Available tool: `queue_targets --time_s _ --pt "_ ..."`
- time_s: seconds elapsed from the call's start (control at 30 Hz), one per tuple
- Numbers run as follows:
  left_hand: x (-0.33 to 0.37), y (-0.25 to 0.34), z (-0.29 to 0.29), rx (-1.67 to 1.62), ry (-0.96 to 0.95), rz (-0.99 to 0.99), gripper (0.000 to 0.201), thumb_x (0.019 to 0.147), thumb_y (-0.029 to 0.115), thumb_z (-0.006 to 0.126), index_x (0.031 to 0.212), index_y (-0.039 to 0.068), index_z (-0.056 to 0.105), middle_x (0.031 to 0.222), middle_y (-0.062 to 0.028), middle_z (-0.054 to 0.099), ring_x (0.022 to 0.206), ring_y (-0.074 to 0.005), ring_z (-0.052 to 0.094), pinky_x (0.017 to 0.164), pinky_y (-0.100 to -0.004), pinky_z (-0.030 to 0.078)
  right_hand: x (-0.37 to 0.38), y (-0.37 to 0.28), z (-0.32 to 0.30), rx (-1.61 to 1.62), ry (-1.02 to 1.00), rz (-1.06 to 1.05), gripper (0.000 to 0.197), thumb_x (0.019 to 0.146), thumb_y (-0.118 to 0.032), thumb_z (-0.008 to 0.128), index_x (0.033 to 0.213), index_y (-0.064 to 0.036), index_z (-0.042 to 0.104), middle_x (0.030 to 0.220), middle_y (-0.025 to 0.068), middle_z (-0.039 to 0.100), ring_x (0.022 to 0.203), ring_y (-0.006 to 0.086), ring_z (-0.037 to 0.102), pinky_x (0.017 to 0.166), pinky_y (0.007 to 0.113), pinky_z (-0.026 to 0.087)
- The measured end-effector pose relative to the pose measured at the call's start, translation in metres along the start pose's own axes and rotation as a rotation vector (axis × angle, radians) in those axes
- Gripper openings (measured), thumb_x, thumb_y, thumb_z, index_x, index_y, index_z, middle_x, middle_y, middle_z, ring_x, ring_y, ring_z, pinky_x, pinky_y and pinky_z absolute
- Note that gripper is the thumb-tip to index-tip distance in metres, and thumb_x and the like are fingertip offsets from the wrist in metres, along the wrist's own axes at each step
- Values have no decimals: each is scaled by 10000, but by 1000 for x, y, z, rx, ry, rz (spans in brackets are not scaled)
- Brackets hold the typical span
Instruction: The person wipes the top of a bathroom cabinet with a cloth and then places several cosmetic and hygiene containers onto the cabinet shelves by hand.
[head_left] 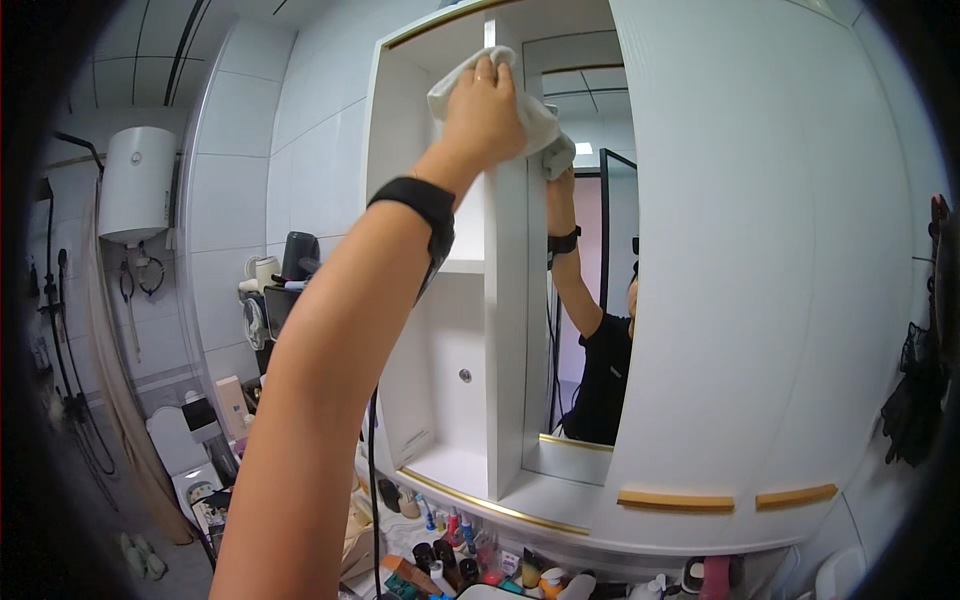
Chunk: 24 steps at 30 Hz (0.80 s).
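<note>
Cloth (540, 125), pale and crumpled, sits at 12 o'clock of the view, over the upper part of an upright white divider (504, 330). The left hand (485, 120) holds it from above, fingers bent and pressed down on the fabric; the thumb is hidden, so I can't tell where it bears. A black wristband (425, 205) circles that wrist, and the arm rises from 7 o'clock. Toward 2 o'clock, a mirror (588, 225) reflects the raised arm and a dark shirt. A white panel (750, 260) fills 3 o'clock, with two wooden strips (676, 501) near its lower edge, between 4 and 5. Small bottles (443, 577) crowd 6 o'clock, a toilet (172, 440) stands at 8, and a white water heater (137, 180) hangs near 10.
</note>
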<state>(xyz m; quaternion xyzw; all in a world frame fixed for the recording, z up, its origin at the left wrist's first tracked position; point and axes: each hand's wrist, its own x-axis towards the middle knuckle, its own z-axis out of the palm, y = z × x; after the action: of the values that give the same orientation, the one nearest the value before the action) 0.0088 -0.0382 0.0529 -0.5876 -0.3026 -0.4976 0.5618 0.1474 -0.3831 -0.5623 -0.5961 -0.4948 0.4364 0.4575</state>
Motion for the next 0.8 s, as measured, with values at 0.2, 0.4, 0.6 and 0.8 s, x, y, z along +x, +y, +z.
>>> queue_targets --time_s 0.2,0.4,0.6,0.8 --pt "-54 20 -14 -217 -13 -32 702 595 54 593 1238 -123 372 1300 -304 332 1193 -414 347 1019 -407 298 -30 -10 14 4 -34 81 262 890 -190 538 1117 -59 543 969 98 619 847 153 566 746 275 451" --pt "-106 37 -27 -233 60 13 619 587 27 564 1174 -130 449 1261 -291 385 1110 -404 406 967 -407 340 -38 22 33 -33 -88 146 275 890 -205 536 1129 -67 537 959 104 618 842 166 572 742 277 452" --pt "-154 57 -32 -289 98 16 558 629 14 535 1163 -128 452 1272 -285 352 1094 -404 390 947 -458 327 -62 -22 57 20 121 104 292 794 -237 654 1005 -41 609 819 87 627 779 141 572 722 269 454" --pt "-200 76 -42 -297 80 -27 486 698 4 501 1172 -100 459 1260 -240 369 1128 -383 374 924 -469 333 -71 16 77 -50 61 119 276 832 -232 597 1046 -58 587 887 99 631 804 168 586 732 284 460"
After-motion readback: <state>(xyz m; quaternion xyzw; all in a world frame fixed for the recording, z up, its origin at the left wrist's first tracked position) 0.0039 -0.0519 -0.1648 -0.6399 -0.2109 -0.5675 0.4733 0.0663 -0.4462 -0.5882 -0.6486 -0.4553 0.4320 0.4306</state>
